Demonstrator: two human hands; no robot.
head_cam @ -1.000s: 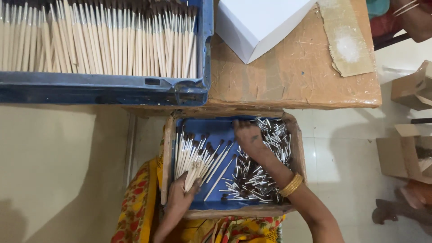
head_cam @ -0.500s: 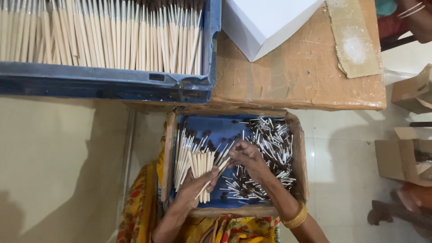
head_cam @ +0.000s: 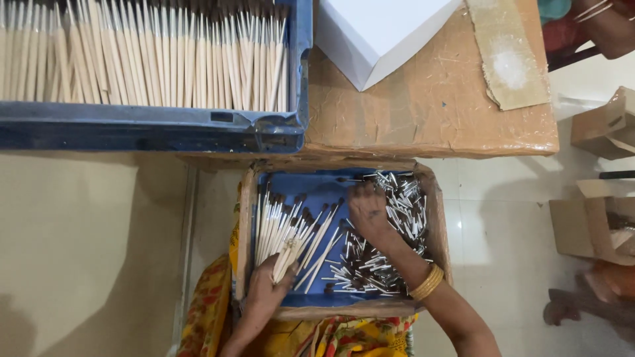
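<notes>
Head view, looking straight down: your left hand (head_cam: 264,287) comes up from 6 o'clock, forearm angled toward 1 o'clock, fingers closed around the lower ends of a bundle of pale wooden sticks (head_cam: 286,238) that fans out toward 12 and 1 o'clock. Each stick carries a dark tip at its far end; they overlap too much for an exact count, though there are clearly more than a dozen. Your right hand (head_cam: 366,213) reaches in from 5 o'clock, the forearm running up past a gold bangle (head_cam: 426,283) at the wrist, palm down, fingers bent onto the heap of small silver metal ferrules (head_cam: 387,228). You can't tell from here whether those fingers pinch one or only rest on the heap. The ferrules are far too many to count, and they lie strewn over the right half of the tray.

Both hands work inside one blue-lined tray (head_cam: 316,188) with a wooden frame, resting on your lap, sticks at 9 o'clock and ferrules at 3 o'clock within it.

At 11 o'clock one blue crate (head_cam: 152,129) holds a dense row of the same pale sticks. One brown wooden table (head_cam: 430,106) sits at 12 to 1 o'clock, bearing one white box (head_cam: 377,33) and one cardboard strip (head_cam: 506,56). Two open cardboard boxes (head_cam: 595,218) stand on the floor at 3 o'clock.
</notes>
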